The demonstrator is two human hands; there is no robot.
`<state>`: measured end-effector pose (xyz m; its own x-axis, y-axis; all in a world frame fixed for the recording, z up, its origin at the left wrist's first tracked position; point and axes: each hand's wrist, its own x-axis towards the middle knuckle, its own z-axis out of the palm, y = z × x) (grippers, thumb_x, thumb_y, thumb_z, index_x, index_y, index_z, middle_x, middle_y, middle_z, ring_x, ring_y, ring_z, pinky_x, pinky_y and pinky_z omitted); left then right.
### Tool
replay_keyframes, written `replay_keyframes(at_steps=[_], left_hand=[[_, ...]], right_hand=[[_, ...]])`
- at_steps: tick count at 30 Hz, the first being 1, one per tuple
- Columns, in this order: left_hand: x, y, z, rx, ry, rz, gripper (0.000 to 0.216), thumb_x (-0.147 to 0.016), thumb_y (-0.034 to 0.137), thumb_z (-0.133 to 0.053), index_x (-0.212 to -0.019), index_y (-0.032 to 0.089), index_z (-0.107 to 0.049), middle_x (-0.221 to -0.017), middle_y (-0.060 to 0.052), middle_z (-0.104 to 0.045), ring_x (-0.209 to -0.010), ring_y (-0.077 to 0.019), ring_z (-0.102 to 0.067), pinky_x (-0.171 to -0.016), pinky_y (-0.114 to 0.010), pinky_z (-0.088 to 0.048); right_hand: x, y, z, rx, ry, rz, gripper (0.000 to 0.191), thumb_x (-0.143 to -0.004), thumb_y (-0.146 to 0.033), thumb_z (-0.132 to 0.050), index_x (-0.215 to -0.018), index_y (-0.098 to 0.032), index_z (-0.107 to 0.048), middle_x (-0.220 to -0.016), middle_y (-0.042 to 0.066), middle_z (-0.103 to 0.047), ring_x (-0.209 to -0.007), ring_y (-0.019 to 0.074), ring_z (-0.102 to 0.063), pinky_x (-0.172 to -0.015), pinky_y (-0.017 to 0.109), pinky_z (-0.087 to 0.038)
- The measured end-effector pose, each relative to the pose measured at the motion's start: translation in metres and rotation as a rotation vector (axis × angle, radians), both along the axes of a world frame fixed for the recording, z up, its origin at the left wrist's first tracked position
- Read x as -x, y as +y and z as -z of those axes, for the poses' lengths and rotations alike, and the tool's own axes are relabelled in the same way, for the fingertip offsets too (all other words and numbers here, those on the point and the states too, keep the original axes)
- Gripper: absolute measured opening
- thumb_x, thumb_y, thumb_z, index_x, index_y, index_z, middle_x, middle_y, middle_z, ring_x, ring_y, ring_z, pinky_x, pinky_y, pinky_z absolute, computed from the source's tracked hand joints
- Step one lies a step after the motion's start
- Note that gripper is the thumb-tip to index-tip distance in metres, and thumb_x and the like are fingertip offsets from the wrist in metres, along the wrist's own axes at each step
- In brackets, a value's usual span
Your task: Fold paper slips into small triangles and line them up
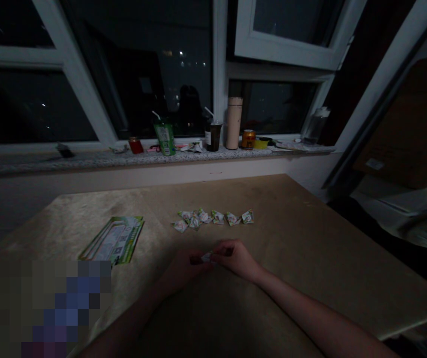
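Note:
Low over the middle of the table, my left hand (186,264) and my right hand (235,258) meet with fingertips pinched together. Between them is a small piece of folded paper (206,257), pale in colour and mostly covered by the fingers. Just beyond the hands, several small folded paper pieces (218,217) lie in a loose row, printed white, green and pink. Two or three at the row's left end bunch together. To the left of my left hand lies a stack of green-and-white printed sheets (118,239), slightly fanned.
A brown-covered table (291,258) reaches to the wall. Behind it, the stone windowsill (112,160) carries a green cup with a straw (164,138), a dark cup (212,136), a pink flask (233,123), a red jar (136,145) and an amber jar (248,139). The lower left corner is pixelated.

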<state>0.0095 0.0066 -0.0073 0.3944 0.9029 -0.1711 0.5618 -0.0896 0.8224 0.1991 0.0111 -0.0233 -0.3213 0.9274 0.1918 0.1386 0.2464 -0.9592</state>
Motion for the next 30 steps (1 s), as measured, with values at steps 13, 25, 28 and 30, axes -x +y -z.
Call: replay_keyframes(at_steps=[13, 25, 28, 30], left_hand=[[-0.0029, 0.0025, -0.0003, -0.040, -0.027, 0.010, 0.029, -0.072, 0.043, -0.058, -0.064, 0.015, -0.061, -0.059, 0.003, -0.052, -0.058, -0.0144, -0.047, -0.053, -0.023, -0.032], [-0.0015, 0.0027, 0.0013, -0.070, -0.068, 0.036, 0.032, -0.077, 0.046, -0.056, -0.078, 0.015, -0.065, -0.070, 0.000, -0.061, -0.068, -0.0185, -0.055, -0.060, -0.025, -0.039], [-0.0003, 0.0015, 0.0011, -0.070, -0.070, 0.077, 0.034, -0.079, 0.047, -0.055, -0.079, 0.015, -0.065, -0.072, -0.001, -0.063, -0.070, -0.0184, -0.056, -0.061, -0.024, -0.040], [0.0006, -0.0001, 0.0000, -0.071, -0.062, 0.105, 0.032, -0.080, 0.046, -0.056, -0.078, 0.015, -0.065, -0.071, -0.001, -0.063, -0.069, -0.0179, -0.056, -0.061, -0.024, -0.039]], right_hand=[[0.0068, -0.0063, -0.0043, -0.301, -0.198, 0.069, 0.044, -0.087, -0.046, -0.054, -0.058, -0.014, -0.060, -0.054, 0.000, -0.050, -0.053, 0.0099, -0.043, -0.051, 0.022, -0.030], [0.0007, 0.0027, -0.0007, -0.266, -0.307, -0.182, 0.033, -0.093, -0.036, -0.044, -0.070, -0.015, -0.057, -0.066, 0.000, -0.054, -0.060, 0.0113, -0.047, -0.056, 0.022, -0.034], [-0.0002, 0.0015, 0.0002, -0.211, -0.241, -0.241, 0.040, -0.093, -0.043, -0.042, -0.072, -0.014, -0.059, -0.068, 0.001, -0.057, -0.063, 0.0126, -0.050, -0.059, 0.022, -0.037], [0.0001, 0.0010, 0.0014, -0.154, -0.192, -0.281, 0.046, -0.092, -0.050, -0.042, -0.069, -0.014, -0.060, -0.064, 0.001, -0.056, -0.061, 0.0127, -0.050, -0.059, 0.023, -0.038]])
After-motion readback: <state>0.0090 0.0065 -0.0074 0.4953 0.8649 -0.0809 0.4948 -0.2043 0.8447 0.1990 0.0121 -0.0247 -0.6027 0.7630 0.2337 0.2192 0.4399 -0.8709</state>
